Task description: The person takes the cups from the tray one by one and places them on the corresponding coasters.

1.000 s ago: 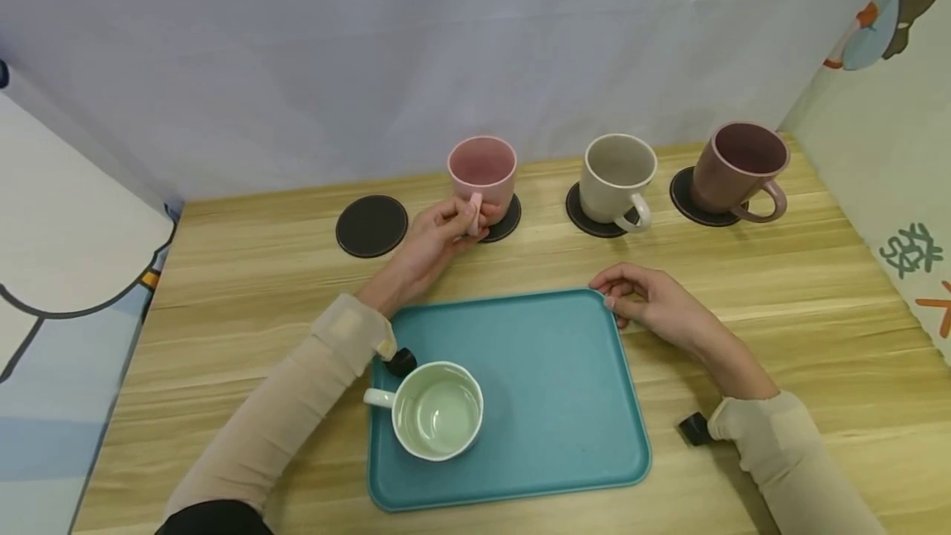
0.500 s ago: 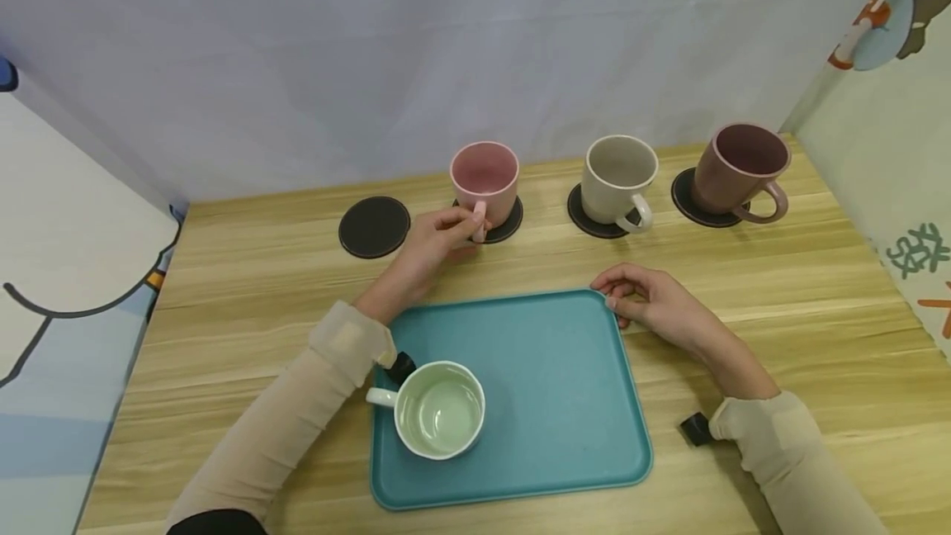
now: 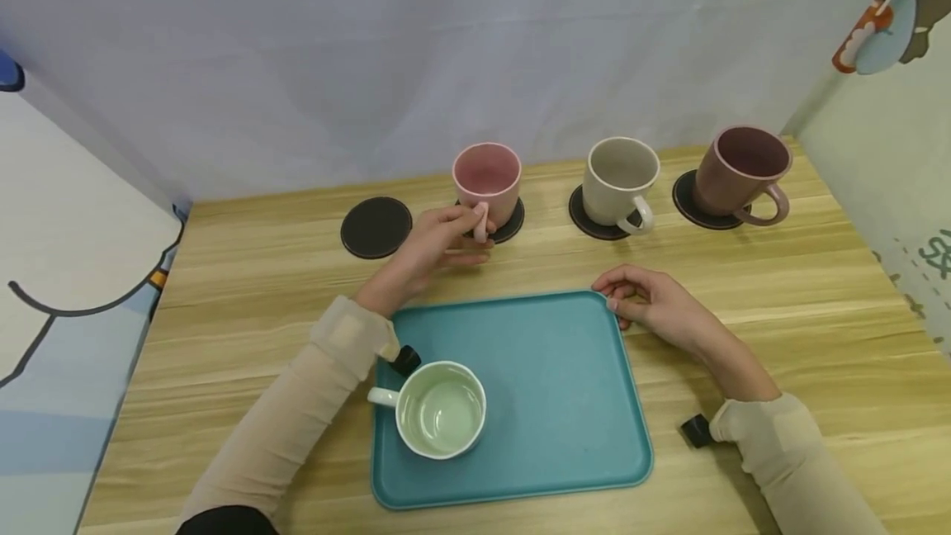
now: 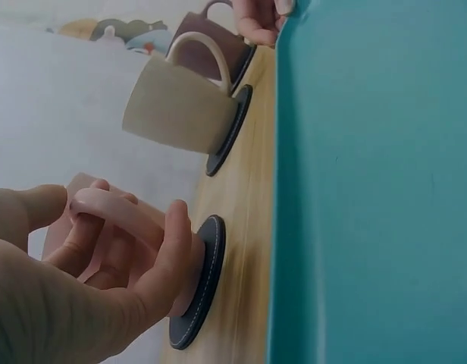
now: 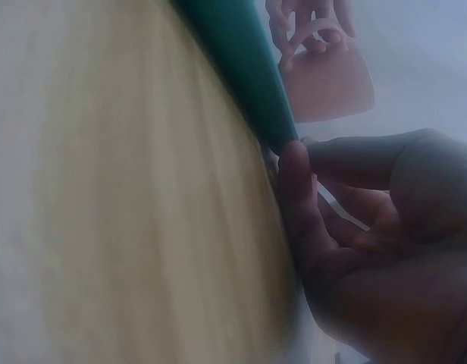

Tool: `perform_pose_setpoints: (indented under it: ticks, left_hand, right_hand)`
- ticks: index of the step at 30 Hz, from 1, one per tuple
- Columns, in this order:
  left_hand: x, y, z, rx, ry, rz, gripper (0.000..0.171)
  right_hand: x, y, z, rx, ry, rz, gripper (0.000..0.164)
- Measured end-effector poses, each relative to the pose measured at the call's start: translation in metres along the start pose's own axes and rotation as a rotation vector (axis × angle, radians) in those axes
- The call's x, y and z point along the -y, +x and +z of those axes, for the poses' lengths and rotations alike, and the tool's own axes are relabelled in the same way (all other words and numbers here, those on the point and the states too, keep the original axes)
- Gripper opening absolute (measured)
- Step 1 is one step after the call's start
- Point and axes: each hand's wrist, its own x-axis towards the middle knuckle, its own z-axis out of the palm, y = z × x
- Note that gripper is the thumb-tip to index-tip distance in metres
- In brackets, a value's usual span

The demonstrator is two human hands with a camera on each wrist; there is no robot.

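My left hand (image 3: 434, 246) is at the handle of a pink mug (image 3: 486, 176), which stands upright on a round black coaster (image 3: 511, 225). In the left wrist view, fingers pass through the handle loop and the thumb (image 4: 44, 206) meets its top; another finger extends beside the mug's lower side. At the far right corner of a teal tray (image 3: 550, 403), my right hand (image 3: 654, 304) pinches the rim between thumb and fingers, as the right wrist view also shows. A pale green mug (image 3: 440, 411) sits on the tray's left part, handle pointing left.
A black coaster (image 3: 376, 227) lies left of the pink mug. To the right, a cream mug (image 3: 618, 188) and a brownish-purple mug (image 3: 735, 176) stand on their own coasters. Behind the wooden table (image 3: 802, 295) hangs a pale cloth (image 3: 416, 64).
The pink mug has settled slightly lower onto its coaster. Some left-hand fingers have straightened away from it, while the hand stays at the handle. My right hand and the tray keep their places.
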Motion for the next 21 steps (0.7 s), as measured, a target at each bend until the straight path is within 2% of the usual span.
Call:
perform_pose_setpoints:
  ticks: [14, 21]
  left_hand:
    - [0.0036, 0.0058, 0.0000, -0.005, -0.124, -0.031, 0.030]
    - [0.0045, 0.0062, -0.0015, -0.008, -0.192, 0.008, 0.029]
  right_hand:
    - [-0.0019, 0.0004, 0.0010, 0.004, 0.002, -0.002, 0.029]
    - [-0.0010, 0.0012, 0.0002, -0.003, -0.006, -0.011, 0.029]
